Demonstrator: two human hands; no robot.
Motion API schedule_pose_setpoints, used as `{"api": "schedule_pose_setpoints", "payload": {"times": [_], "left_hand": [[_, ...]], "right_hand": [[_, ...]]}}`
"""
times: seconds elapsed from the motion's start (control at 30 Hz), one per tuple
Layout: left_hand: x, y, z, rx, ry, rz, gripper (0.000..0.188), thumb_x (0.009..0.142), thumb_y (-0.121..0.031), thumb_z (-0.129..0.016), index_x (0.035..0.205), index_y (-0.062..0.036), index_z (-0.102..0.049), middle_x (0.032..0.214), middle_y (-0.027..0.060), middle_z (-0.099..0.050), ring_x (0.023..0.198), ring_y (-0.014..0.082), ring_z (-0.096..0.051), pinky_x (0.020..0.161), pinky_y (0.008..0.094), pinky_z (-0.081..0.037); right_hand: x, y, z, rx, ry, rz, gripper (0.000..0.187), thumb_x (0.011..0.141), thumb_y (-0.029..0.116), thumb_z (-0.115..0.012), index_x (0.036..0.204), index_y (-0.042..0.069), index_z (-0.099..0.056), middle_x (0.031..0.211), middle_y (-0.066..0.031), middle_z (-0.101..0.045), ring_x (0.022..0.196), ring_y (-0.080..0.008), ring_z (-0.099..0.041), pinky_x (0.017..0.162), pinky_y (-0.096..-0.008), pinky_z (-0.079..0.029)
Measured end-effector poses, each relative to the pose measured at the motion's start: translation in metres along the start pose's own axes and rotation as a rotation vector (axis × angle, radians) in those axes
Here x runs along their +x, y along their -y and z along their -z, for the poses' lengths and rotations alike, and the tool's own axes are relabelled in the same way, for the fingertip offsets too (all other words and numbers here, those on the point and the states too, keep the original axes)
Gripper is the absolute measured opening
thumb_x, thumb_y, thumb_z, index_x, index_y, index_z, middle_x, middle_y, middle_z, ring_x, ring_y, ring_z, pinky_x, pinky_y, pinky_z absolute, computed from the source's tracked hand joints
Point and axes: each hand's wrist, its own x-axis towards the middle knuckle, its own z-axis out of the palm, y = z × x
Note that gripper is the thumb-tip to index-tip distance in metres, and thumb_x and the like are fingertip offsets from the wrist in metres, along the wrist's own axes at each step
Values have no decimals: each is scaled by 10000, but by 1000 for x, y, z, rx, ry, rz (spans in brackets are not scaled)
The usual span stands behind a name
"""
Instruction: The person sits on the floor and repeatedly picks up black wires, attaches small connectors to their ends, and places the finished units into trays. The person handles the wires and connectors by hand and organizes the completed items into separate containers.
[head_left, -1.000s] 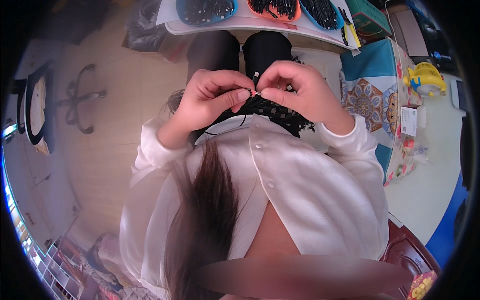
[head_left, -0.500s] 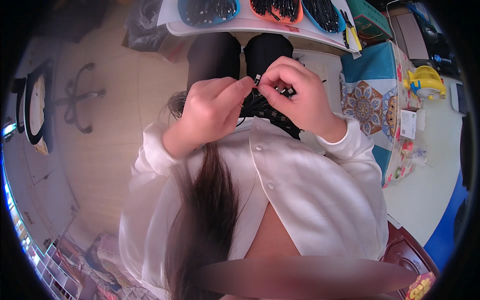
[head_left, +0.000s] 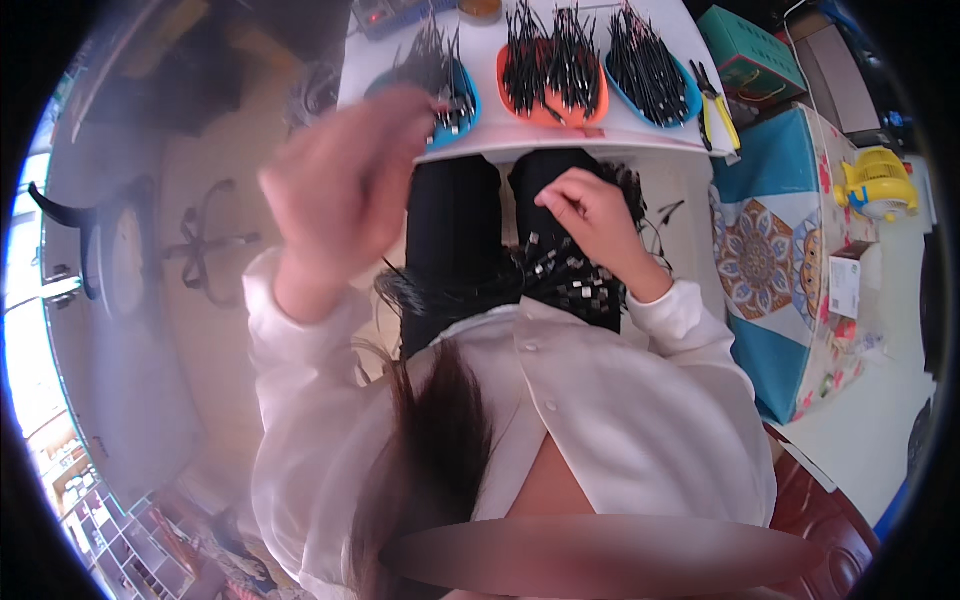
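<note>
My left hand (head_left: 345, 185) is raised at the near left of the left blue tray (head_left: 472, 122). Motion smears its fingers, so what they hold, if anything, cannot be made out. Short black cables (head_left: 455, 95) with metal plugs lie in that tray, partly behind the hand. Over my lap hovers my right hand (head_left: 600, 220), its fingers curled in and no object showing in them. Beneath it, a heap of black cables (head_left: 570, 275) with silvery plugs spreads across my thighs. More of the heap (head_left: 420, 290) trails off to the left.
On the white table (head_left: 480, 142), an orange tray (head_left: 551, 118) and another blue tray (head_left: 690, 105) hold more black cables. Yellow-handled pliers (head_left: 722, 115) lie at its right edge. A yellow fan (head_left: 877, 185) stands on the patterned cloth (head_left: 755, 255) to the right.
My hands were together over my lap, pinching a small plug end. Now they are apart: the left has moved up and left toward the tray. The view has shifted, showing more table.
</note>
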Motion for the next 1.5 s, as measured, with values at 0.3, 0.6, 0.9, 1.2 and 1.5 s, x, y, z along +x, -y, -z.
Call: {"api": "schedule_pose_setpoints", "payload": {"times": [0.3,0.6,0.9,1.2,1.5], "left_hand": [[111,149,-92,206,437,-73,162,847,-39,-655,1004,-6,-677,843,177,-667,708,333,-635,665,325,-520],[122,230,-153,458,697,-33,129,868,-86,-611,960,-34,-685,876,167,-673,820,351,-640,748,401,-521],[131,223,-165,428,837,-53,135,861,-82,-616,966,-31,-684,901,166,-682,844,357,-642,762,410,-522],[131,216,-175,386,841,-57,124,858,-84,-616,960,-38,-668,851,162,-669,808,365,-637,725,420,-518],[130,224,-182,439,875,-59,113,868,-90,-598,945,-47,-668,832,160,-667,804,361,-643,714,417,-526]], "right_hand": [[4,-67,-34,-217,-251,264,111,767,94,-700,754,71,-592,763,-46,-540,668,-245,-561,562,-343,-469],[12,-74,-21,-93,-247,242,98,760,100,-693,750,80,-598,751,-42,-557,630,-234,-558,534,-325,-463],[13,-77,-18,-56,-245,233,107,755,90,-687,749,72,-582,744,-42,-547,618,-234,-547,526,-327,-459],[11,-79,-16,-33,-255,243,114,759,95,-692,750,70,-581,749,-44,-548,624,-229,-551,533,-324,-460],[11,-79,-15,-31,-259,242,126,755,92,-693,733,72,-571,742,-44,-547,621,-227,-553,530,-320,-461]]}}
